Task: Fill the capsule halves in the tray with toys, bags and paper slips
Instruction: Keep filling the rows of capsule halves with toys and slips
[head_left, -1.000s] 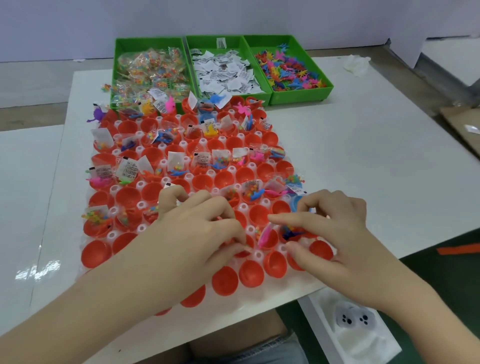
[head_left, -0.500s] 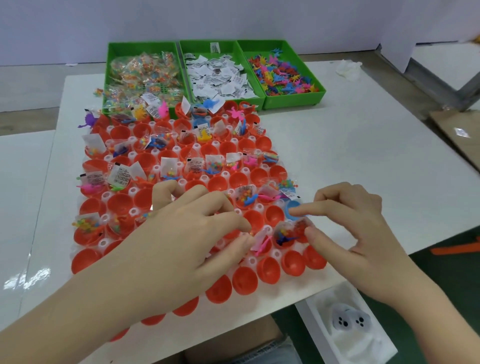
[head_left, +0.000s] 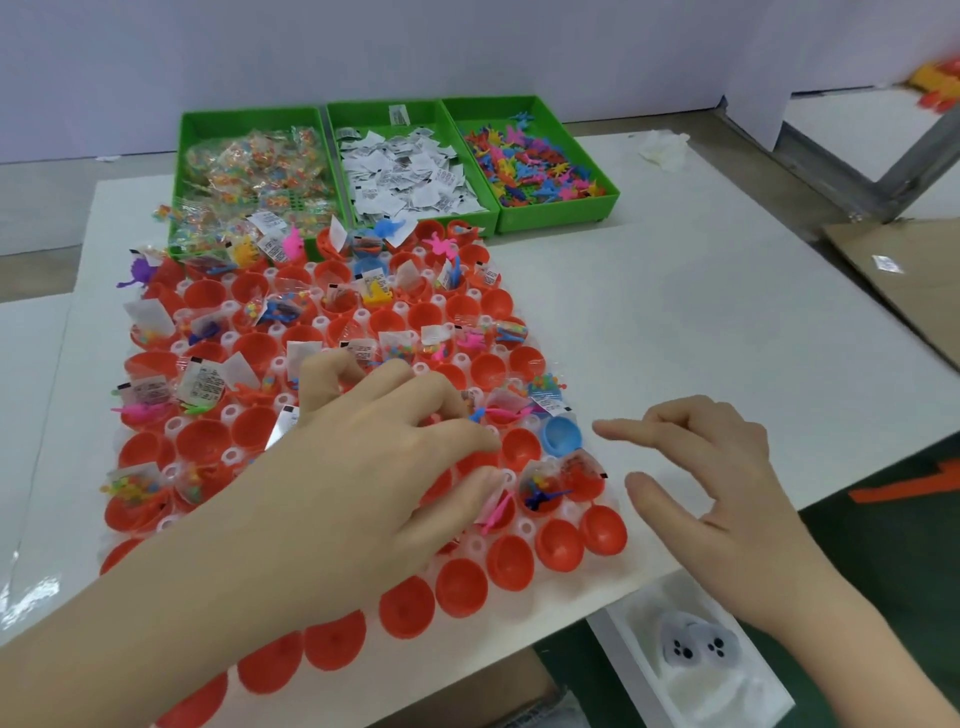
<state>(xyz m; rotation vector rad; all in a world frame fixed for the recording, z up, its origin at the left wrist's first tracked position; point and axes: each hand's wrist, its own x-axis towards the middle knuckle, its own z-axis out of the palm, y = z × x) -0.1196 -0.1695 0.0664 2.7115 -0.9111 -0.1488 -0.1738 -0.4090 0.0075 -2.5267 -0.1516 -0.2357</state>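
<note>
A clear tray (head_left: 524, 528) of red capsule halves (head_left: 511, 562) lies on the white table; many halves hold toys, bags and paper slips. One half is blue (head_left: 560, 434). My left hand (head_left: 374, 462) lies over the tray's middle with its fingers curled down onto the halves; what is under them is hidden. A pink toy (head_left: 493, 514) sticks out by its thumb. My right hand (head_left: 717, 483) hovers just right of the tray, thumb and forefinger spread, holding nothing. A small bag (head_left: 584, 473) sits in the half nearest it.
Three green bins stand behind the tray: bags (head_left: 254, 171), paper slips (head_left: 405, 176), coloured toys (head_left: 530, 166). A white foam box (head_left: 696, 649) sits below the table's front edge. Cardboard (head_left: 909, 270) lies at the right, and a crumpled white cloth (head_left: 665, 148) at the back.
My right hand let go of the bag in the tray's right-edge capsule half and drew back to the right, fingers spreading. My left hand stayed over the tray.
</note>
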